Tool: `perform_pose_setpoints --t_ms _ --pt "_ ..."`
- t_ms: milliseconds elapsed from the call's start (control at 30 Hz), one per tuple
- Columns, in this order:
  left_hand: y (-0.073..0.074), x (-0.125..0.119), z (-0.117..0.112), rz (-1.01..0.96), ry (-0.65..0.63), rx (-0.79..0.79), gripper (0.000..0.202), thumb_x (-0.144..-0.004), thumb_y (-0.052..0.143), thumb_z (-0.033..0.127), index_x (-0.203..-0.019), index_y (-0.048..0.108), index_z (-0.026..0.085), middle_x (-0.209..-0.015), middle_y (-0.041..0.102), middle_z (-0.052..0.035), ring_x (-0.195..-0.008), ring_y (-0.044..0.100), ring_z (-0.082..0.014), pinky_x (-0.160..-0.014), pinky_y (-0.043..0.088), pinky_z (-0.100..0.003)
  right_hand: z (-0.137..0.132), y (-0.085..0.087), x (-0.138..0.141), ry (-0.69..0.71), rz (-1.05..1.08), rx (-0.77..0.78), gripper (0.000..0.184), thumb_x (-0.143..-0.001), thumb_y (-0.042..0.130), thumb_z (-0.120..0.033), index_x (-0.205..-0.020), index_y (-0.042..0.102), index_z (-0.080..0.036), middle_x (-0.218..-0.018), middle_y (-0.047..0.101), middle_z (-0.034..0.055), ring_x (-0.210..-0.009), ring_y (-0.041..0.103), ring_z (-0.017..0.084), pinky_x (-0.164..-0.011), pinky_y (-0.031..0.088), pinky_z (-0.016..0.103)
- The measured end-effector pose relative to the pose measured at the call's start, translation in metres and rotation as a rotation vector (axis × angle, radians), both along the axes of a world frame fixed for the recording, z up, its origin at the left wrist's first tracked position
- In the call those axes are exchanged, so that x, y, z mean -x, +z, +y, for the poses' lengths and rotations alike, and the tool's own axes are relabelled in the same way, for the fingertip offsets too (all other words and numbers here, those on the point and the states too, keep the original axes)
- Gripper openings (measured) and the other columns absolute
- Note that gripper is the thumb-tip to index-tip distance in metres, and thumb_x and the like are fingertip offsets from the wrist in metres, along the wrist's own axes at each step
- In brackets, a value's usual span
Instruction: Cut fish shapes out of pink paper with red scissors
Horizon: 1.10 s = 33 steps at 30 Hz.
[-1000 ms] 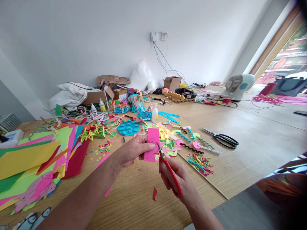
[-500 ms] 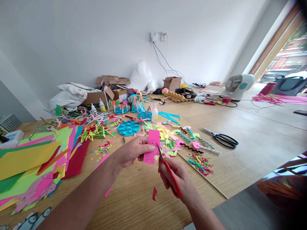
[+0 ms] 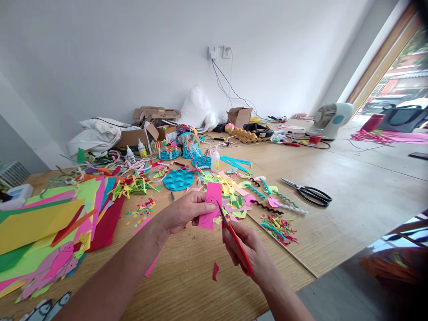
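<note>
My left hand pinches a strip of pink paper between thumb and fingers, above the table. A fish outline is drawn on the strip. My right hand is closed round the handles of red-handled scissors. Their blade tips touch the right edge of the strip, close to my left thumb. How far the blades are apart is hard to make out. Below the hands, a small red paper scrap lies on the wooden table.
Coloured paper sheets are piled at the left. Paper scraps, pipe cleaners and a thin wooden stick lie beyond my hands. Black scissors rest to the right. Farther back stand a glue bottle, a blue round tray and a fan.
Both hands, the pink strip and the scissors stay almost in place. The scissor tips are still at the strip's right edge; the view has shifted very slightly.
</note>
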<state>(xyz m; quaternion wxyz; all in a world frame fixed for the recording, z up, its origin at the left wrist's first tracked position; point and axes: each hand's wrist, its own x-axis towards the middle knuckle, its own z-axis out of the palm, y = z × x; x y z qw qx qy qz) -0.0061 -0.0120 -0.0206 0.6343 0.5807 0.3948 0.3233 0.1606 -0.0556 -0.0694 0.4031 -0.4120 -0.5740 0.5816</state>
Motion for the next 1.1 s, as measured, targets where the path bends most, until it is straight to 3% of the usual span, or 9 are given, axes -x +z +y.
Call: perform_pose_setpoints --t_ms 167,400,800,1100 --pt "0.0004 -0.0017 -0.0002 0.024 0.044 -0.055 0.029 -0.072 0.062 0.040 -0.085 0.060 0.014 -0.062 0.051 0.0029 -0.047 0.039 -0.0043 -0.042 0.025 -0.016 0.0021 -0.0020 -0.0006 0.000 0.014 0.003 0.037 -0.076 0.051 -0.051 -0.059 0.045 -0.019 -0.039 0.038 -0.0092 -0.032 0.031 0.005 -0.034 0.022 0.018" --pt "0.0000 -0.0051 -0.0019 0.009 0.042 -0.055 0.026 -0.070 0.062 0.038 -0.081 0.060 0.014 -0.062 0.050 0.0033 -0.049 0.038 -0.0053 -0.045 0.026 -0.018 0.0000 -0.0002 -0.0010 0.040 0.029 -0.022 0.042 -0.077 0.048 -0.058 -0.062 0.046 -0.018 -0.041 0.041 -0.0075 -0.035 0.033 0.006 -0.038 0.026 0.019" --pt "-0.0043 -0.0052 -0.0024 -0.066 -0.031 -0.045 0.018 -0.074 0.060 0.032 -0.078 0.059 0.015 -0.065 0.053 0.0016 -0.052 0.040 -0.0064 -0.049 0.027 -0.019 -0.0005 -0.0026 -0.0023 0.015 0.035 -0.019 0.043 -0.076 0.050 -0.057 -0.059 0.043 -0.019 -0.042 0.038 -0.0086 -0.035 0.030 0.005 -0.036 0.022 0.019" --pt "-0.0027 -0.0073 -0.0023 -0.082 0.022 -0.047 0.023 -0.071 0.064 0.034 -0.078 0.062 0.013 -0.068 0.054 0.0012 -0.057 0.044 -0.0066 -0.053 0.032 -0.018 -0.0009 -0.0017 -0.0027 0.002 -0.004 -0.003 0.042 -0.075 0.051 -0.058 -0.058 0.043 -0.020 -0.040 0.037 -0.0086 -0.033 0.030 0.006 -0.034 0.022 0.019"
